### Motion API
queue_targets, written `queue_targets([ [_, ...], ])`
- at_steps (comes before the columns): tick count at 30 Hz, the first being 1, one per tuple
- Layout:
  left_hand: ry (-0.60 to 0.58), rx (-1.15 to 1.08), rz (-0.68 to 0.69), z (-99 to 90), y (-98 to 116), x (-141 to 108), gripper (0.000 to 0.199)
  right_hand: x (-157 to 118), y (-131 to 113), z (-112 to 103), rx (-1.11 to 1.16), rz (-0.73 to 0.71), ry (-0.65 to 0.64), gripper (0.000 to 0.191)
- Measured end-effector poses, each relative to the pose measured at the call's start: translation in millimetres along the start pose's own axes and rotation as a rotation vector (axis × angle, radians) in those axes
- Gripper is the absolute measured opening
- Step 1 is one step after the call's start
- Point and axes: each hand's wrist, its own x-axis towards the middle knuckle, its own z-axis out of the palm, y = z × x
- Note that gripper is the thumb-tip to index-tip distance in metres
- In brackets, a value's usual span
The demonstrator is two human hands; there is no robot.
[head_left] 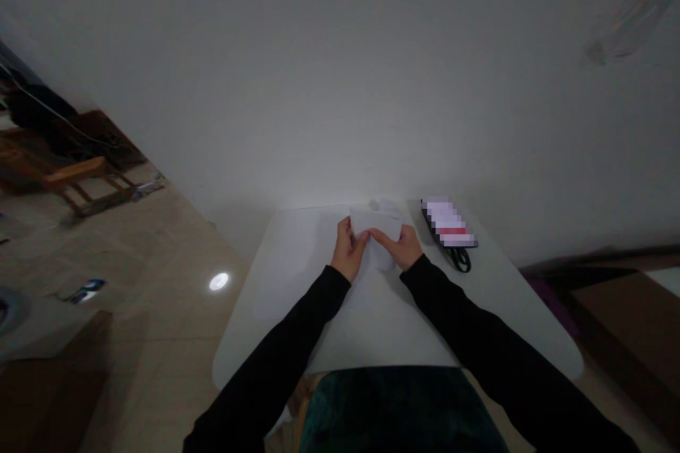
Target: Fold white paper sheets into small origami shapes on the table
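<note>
Over the white table (382, 336) my two hands hold one small piece of white paper (377, 221) between them. My left hand (349, 253) grips its left side, thumb on the near face and fingers curled behind. On the right side my right hand (402, 246) pinches it in the same way. Both thumb tips meet near the paper's lower middle. Whether the paper is folded I cannot tell. A larger white sheet (305, 248) seems to lie flat on the table to the left, its edges faint.
A phone (449, 221) with a blurred-out screen and a black strap (460, 260) lies at the table's right. The wall (340, 85) rises behind the table. A wooden chair (85, 173) stands far left; brown boxes (632, 311) sit at right.
</note>
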Motion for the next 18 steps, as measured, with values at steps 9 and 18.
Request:
queue_targets([
  [9, 0.077, 0.075, 0.018, -7.0, 5.9, 2.6, 0.029, -0.4, 3.6, 0.9, 0.085, -0.024, -0.069, 0.036],
  [18, 0.136, 0.127, 0.020, 1.1, 5.1, -3.6, 0.027, -4.6, 1.1, 3.7, 0.015, -0.023, -0.055, 0.032],
])
